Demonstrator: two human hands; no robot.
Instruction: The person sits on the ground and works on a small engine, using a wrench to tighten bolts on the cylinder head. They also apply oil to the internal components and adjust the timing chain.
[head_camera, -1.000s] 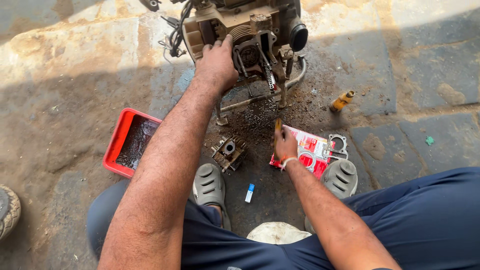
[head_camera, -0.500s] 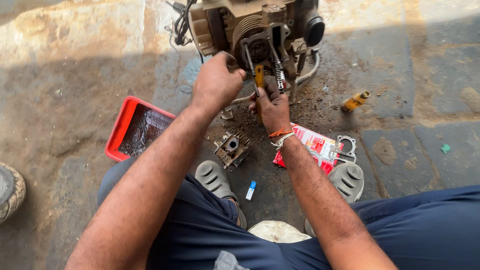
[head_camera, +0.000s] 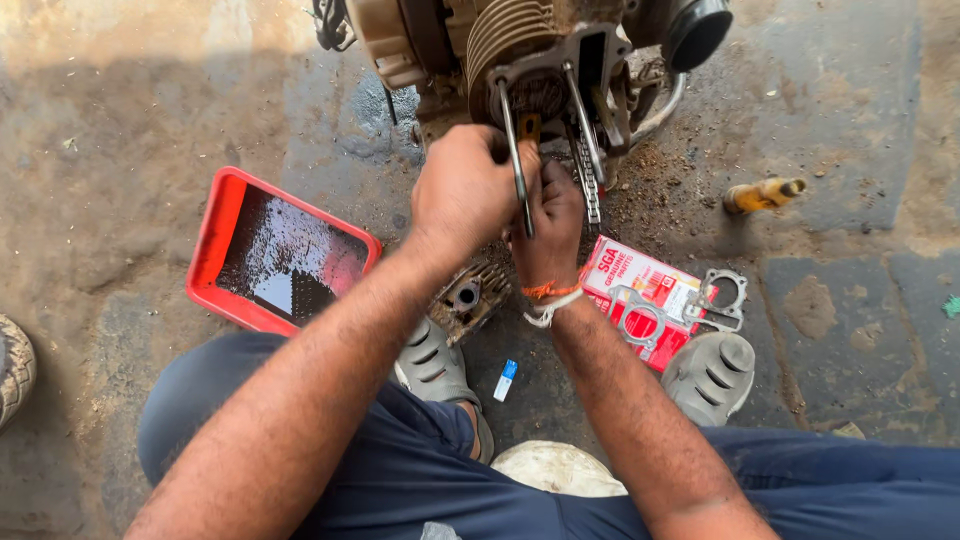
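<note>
My arms are bare, no sleeves. Right wrist wears an orange thread (head_camera: 551, 290) plus a white cord (head_camera: 547, 308). Dark blue trousers (head_camera: 400, 470), grey ridged clog sandals (head_camera: 432, 362) on both feet.

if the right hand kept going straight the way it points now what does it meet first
Probably the engine: the right hand points up at its open finned face between the long studs, though depth is unclear.

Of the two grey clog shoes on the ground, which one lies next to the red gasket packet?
The grey clog right of the right hand's forearm touches the red packet; the other clog sits beside the small blue-white tube.
</note>
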